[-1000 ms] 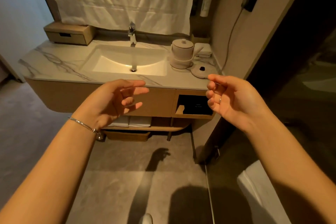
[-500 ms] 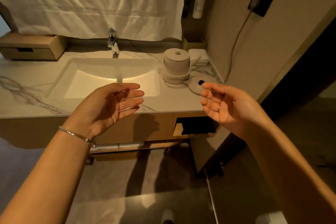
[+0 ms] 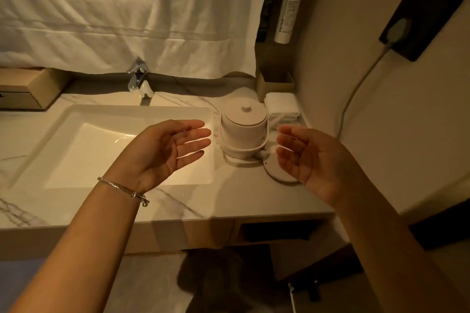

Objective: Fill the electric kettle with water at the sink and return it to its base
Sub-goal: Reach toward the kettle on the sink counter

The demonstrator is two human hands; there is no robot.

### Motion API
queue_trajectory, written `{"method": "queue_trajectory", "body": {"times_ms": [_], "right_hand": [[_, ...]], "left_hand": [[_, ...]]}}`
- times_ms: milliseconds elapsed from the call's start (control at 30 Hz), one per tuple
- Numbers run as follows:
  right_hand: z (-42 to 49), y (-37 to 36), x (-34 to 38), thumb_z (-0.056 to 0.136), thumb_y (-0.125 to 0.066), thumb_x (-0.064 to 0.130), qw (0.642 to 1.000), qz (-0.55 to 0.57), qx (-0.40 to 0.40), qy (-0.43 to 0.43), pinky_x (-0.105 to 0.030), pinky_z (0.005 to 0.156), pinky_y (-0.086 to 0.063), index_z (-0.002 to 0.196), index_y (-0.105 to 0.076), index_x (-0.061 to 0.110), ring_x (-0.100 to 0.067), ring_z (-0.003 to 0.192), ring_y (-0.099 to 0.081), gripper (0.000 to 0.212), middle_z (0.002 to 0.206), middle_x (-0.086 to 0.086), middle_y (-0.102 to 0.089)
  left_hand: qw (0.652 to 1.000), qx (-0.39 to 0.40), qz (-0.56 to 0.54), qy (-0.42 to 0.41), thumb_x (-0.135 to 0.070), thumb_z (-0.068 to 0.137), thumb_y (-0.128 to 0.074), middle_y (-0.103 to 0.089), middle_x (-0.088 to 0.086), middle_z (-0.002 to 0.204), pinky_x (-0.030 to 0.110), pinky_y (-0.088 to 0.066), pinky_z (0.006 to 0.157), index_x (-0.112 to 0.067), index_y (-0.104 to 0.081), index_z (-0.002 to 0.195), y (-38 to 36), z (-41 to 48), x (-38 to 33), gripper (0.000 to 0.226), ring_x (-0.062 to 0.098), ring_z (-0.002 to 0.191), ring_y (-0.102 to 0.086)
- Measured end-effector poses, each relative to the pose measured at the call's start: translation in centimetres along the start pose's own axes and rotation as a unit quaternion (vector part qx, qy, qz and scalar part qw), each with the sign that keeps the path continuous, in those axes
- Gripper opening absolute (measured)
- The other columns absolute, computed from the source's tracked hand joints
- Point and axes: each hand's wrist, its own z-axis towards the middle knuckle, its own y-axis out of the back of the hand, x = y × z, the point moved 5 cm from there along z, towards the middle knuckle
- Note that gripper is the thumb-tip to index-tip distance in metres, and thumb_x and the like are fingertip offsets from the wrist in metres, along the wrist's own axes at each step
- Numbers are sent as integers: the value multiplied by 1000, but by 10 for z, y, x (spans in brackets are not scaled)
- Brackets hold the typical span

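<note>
Electric kettle (image 3: 243, 127): white, lid on, upright on the marble surface (image 3: 229, 198), directly ahead of and between the two hands. It appears to sit on something low and white at its foot; whether that is its base I cannot tell. A round white disc (image 3: 276, 170) lies just beside the kettle, partly hidden behind the right hand; this could be the base instead.

Left hand (image 3: 165, 150): grip apart, palm turned inward, fingers extended, holding nothing. It hovers over the right part of the sink basin (image 3: 84, 134), with the kettle just past its fingertips.

Right hand (image 3: 302, 157): grip apart, palm facing the left hand, fingers loosely curled, empty. The kettle is ahead and to its inner side, not touched.

Faucet (image 3: 138, 79): beyond the left hand at the back of the basin; no water visibly running.

Outward: folded white towel (image 3: 281, 107) behind the kettle, beyond the right hand; a cord (image 3: 356, 94) runs up the wall to a dark socket plate (image 3: 419, 23); white cloth (image 3: 127, 12) hangs over the back wall; a wooden box (image 3: 23, 89) sits far out past the left hand.

Progress, judged: nothing done yet. Kettle not lifted, lid closed, not filled. Remaining: grasp, open, carry under faucet, fill, close, return to base.
</note>
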Motion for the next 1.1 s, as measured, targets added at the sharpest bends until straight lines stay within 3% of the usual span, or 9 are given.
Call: {"method": "queue_trajectory", "body": {"times_ms": [400,600,700,800,967,1033,1100], "right_hand": [[111,8,14,88,-54,19,998,43,-40,-6,-26,56,-54,79,-76,12,-14,65,-69,25,73,-4,-72],[143,30,16,88,-53,18,997,42,-69,-2,-25,55,-54,81,-74,13,-14,63,-69,22,72,-4,-72],[156,38,11,90,-52,16,997,3,-76,-7,-24,56,-54,81,-73,14,-14,64,-68,22,73,-4,-72],[174,40,10,91,-53,17,988,-133,-80,4,-20,59,-53,86,-71,18,-11,68,-68,19,75,1,-73],[206,27,9,90,-56,25,904,-415,-73,76,-14,63,-52,98,-58,29,-11,82,-63,10,99,3,-63],[215,19,6,88,-57,32,841,-528,-54,111,-12,69,-47,112,-53,30,-6,90,-56,24,113,5,-52],[222,14,3,87,-57,38,787,-602,-43,131,-20,80,-46,122,-49,29,-8,97,-51,37,122,3,-47]], "left_hand": [[999,-14,9,46,-19,88,-44,-75,5,90,36,-51,80,-13,-75,85,32,121,-16,31,19,83,-72],[995,-52,8,87,-18,88,-48,-75,4,84,34,-52,79,-10,-68,96,35,168,0,23,18,80,-69],[991,-73,17,109,-16,87,-50,-74,4,81,34,-52,80,-10,-67,93,35,184,17,20,19,82,-66],[987,-86,39,130,-13,84,-53,-70,7,95,35,-49,84,-11,-66,93,36,196,39,16,22,90,-62],[979,-121,82,145,-7,86,-54,-63,6,96,32,-51,77,-14,-64,92,48,206,68,14,22,89,-61],[978,-116,89,149,-9,85,-56,-66,7,96,31,-51,77,-14,-63,96,51,209,75,14,21,88,-63],[979,-108,85,149,-11,84,-61,-68,8,96,31,-52,78,-13,-63,100,51,211,80,16,21,88,-64]]}}
